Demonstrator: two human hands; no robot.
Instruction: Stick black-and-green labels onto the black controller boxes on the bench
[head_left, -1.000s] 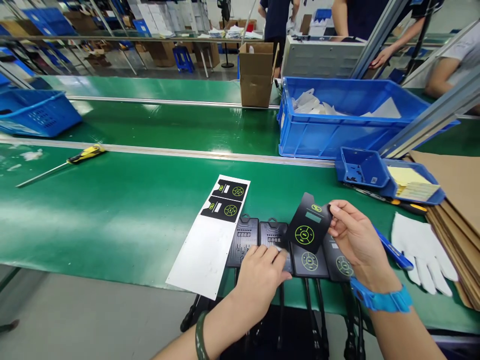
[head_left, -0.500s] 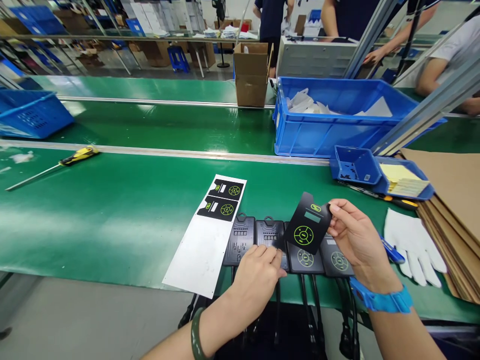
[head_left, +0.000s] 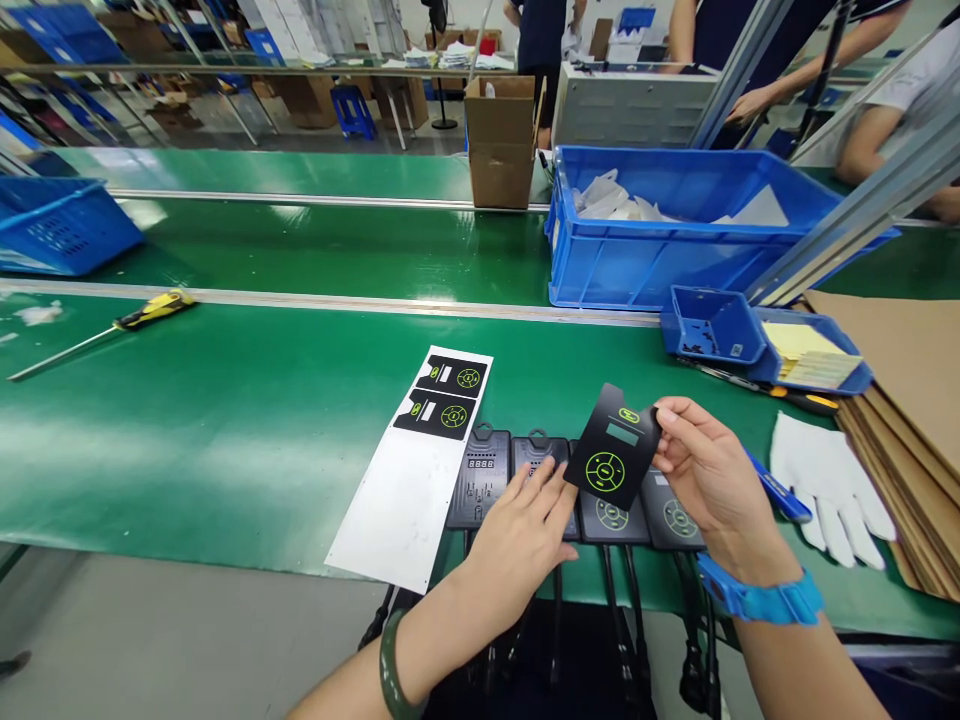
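My right hand [head_left: 709, 475] pinches a black label sticker [head_left: 616, 448] with green markings by its upper right corner, tilted above a row of black control boxes. Fingers stretched out, my left hand [head_left: 521, 530] lies over the second control box [head_left: 536, 452] and covers most of it. Left of it is a bare control box [head_left: 480, 475] with a digit display. Two more, a third box [head_left: 616, 525] and a fourth box [head_left: 679, 515], carry labels. A white backing sheet [head_left: 405, 490] with two black labels left on it overlaps the row's left side.
A yellow-black screwdriver [head_left: 157, 308] lies at left. At right are a large blue bin [head_left: 630, 265], a small blue bin [head_left: 709, 330], a white glove [head_left: 829, 490], a blue cutter [head_left: 780, 490] and cardboard sheets [head_left: 892, 400]. Black cables [head_left: 611, 590] hang over the front edge.
My left hand's fingers have straightened out from a curled pose and reach further over the second box. My right hand keeps its hold on the label, almost unmoved.
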